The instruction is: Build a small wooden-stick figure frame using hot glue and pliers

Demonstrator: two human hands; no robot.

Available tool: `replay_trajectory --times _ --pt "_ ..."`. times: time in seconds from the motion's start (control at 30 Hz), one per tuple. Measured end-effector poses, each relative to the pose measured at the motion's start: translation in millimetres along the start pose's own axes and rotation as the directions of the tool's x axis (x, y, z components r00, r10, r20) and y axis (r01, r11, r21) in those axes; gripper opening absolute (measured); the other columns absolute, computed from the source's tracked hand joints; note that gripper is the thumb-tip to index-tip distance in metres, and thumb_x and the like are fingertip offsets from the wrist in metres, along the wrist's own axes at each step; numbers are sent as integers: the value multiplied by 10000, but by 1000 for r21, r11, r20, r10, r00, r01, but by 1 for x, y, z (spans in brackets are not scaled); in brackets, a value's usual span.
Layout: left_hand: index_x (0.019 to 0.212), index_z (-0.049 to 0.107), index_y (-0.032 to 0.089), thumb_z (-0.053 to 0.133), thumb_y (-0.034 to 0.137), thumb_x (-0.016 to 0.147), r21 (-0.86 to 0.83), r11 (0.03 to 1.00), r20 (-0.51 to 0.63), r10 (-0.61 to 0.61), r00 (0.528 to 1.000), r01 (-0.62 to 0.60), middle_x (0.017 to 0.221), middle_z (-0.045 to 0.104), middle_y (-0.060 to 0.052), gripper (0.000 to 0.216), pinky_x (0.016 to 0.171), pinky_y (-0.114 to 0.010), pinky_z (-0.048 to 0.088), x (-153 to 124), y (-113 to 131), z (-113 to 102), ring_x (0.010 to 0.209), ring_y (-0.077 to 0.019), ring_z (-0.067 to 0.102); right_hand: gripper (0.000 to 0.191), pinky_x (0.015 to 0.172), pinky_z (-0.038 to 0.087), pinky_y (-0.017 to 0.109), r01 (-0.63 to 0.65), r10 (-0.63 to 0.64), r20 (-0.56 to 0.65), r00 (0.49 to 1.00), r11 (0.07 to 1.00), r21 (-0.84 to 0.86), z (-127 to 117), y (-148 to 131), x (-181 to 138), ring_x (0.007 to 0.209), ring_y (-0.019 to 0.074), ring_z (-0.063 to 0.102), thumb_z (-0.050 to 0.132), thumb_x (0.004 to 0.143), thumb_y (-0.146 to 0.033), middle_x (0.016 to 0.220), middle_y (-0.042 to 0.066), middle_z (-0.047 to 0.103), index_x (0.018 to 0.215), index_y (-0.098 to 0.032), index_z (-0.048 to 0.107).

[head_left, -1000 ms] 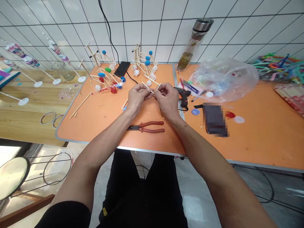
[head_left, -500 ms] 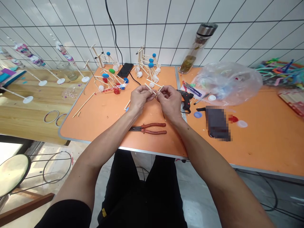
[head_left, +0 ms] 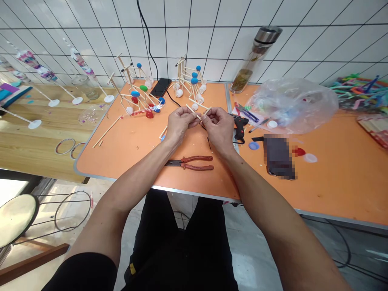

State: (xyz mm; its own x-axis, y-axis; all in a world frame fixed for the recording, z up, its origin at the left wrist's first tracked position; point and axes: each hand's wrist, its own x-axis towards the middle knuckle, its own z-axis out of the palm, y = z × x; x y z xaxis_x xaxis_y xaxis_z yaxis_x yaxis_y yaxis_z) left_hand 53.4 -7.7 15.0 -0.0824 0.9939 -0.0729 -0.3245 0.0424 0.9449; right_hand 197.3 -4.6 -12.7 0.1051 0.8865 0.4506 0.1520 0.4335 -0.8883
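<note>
My left hand [head_left: 178,123] and my right hand [head_left: 217,126] meet above the orange table [head_left: 127,149], fingers pinched. Between them they hold thin wooden sticks [head_left: 198,115] that cross in a V shape, one end poking up left, one up right. Red-handled pliers [head_left: 190,162] lie on the table just below my wrists. Behind my hands stand two stick-and-bottle-cap structures, one at the back left [head_left: 135,95] and one at the back centre [head_left: 189,83].
A black glue gun [head_left: 240,126] lies right of my right hand. A clear plastic bag [head_left: 291,106], a glass bottle [head_left: 253,58], loose caps [head_left: 309,157], a dark pixelated object [head_left: 279,157] and a phone on a cable [head_left: 160,87] sit around. A wooden table [head_left: 36,141] stands at the left.
My hands stay together on the sticks with only slight finger shifts; the view has drifted a little. Nothing on the table has moved.
</note>
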Motion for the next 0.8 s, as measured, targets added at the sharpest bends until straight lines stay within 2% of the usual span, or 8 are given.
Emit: replay_trajectory --times 0.3,0.47,0.6,0.8 --pt "818 667 196 899 141 814 -11 1000 -10 -18 1000 18 769 782 3 238 842 -286 670 -1 2 0 826 -169 831 415 724 570 314 -8 8 -10 1000 1000 -15 0 -2 0 722 157 684 871 900 -615 796 -33 708 869 -259 661" --pt "815 669 192 847 126 846 -3 1000 6 -11 1000 11 788 798 -4 193 792 -251 656 -1 2 0 786 -149 817 389 734 580 322 14 -14 -9 1000 1000 7 0 1 0 715 158 692 871 915 -582 799 -30 702 877 -255 664" --pt "822 663 190 885 143 837 2 1000 0 -9 1000 9 763 773 18 228 752 -231 643 -1 1 0 747 -139 808 427 740 587 325 8 -8 -1 1000 1000 -1 1 4 0 721 159 700 856 918 -632 809 -29 708 892 -255 658" --pt "862 656 193 851 159 877 3 1000 20 24 1000 -24 796 794 17 199 770 -224 643 0 -3 0 790 -138 821 447 732 581 325 21 -21 -9 1000 1000 -11 -1 6 1 718 161 696 855 915 -653 807 -24 710 883 -254 655"
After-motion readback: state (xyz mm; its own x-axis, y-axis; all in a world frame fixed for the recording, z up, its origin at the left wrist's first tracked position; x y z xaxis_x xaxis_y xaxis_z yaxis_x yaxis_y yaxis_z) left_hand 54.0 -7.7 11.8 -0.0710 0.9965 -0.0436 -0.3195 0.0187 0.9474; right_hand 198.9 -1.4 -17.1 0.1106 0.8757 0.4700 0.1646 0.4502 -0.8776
